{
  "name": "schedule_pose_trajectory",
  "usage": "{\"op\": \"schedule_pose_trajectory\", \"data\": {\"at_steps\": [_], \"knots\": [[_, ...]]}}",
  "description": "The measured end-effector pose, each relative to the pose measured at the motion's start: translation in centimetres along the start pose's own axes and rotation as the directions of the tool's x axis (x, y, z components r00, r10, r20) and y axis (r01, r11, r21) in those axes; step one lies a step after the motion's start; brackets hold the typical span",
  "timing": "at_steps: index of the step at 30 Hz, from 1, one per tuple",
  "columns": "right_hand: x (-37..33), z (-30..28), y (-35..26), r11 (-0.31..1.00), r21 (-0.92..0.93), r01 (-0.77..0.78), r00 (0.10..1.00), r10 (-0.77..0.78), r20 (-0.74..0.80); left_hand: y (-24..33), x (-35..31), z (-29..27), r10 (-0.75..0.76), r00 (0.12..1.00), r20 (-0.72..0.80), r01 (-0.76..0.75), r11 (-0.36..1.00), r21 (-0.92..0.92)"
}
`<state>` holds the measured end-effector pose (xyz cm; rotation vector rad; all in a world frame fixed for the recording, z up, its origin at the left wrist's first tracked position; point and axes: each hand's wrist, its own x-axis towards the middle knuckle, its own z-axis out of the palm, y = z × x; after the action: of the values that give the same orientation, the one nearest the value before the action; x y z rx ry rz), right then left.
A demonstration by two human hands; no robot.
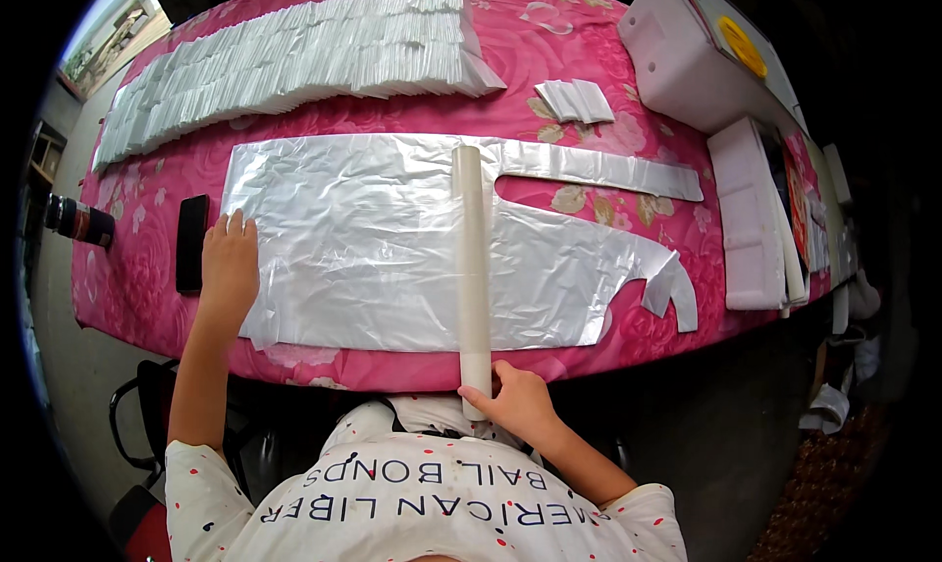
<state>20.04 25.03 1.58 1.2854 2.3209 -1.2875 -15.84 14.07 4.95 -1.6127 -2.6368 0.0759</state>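
Probably slippery, the bag (358, 248) is best edge-held, centre-left, under the open left hand (232, 260). Lower-centre, the tube (472, 267) is gripped by the right hand (520, 402).

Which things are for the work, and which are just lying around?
For the work:
silvery plastic sheet, left hand at its edge
pale tube, end in right hand
folded white pieces, probably

Just lying around, seemingly:
black phone
dark bottle
white foam boxes

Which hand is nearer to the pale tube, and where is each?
Right: the right hand touches the near end of the pale tube; the left hand lies well left of it, by the silvery sheet.
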Motion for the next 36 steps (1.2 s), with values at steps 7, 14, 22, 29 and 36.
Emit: {"op": "schedule_pose_trajectory", "data": {"at_steps": [7,14,22,29,36], "knots": [[0.2,0.7,0.3,0.996,0.088,-0.017,0.999,0.013,0.045,14.9,0.7,3.1,0.275,0.921,-0.274,-0.389,0.646,-0.657],[-0.1,-0.6,0.4,0.996,0.078,-0.046,0.991,0.036,0.129,20.0,0.2,8.4,0.343,0.919,-0.192,-0.392,0.77,-0.502],[9.8,-5.3,-0.8,0.993,0.099,0.068,0.995,-0.075,0.062,20.0,0.2,8.4,0.346,0.921,-0.18,-0.39,0.799,-0.458],[21.8,-7.2,-3.0,0.504,0.862,0.062,0.998,-0.012,-0.065,20.1,0.3,8.4,0.343,0.925,-0.162,-0.378,0.794,-0.476],[27.9,-11.4,1.7,-0.405,0.875,0.266,0.961,0.043,-0.272,20.2,0.2,8.3,0.34,0.929,-0.148,-0.37,0.823,-0.432]]}}
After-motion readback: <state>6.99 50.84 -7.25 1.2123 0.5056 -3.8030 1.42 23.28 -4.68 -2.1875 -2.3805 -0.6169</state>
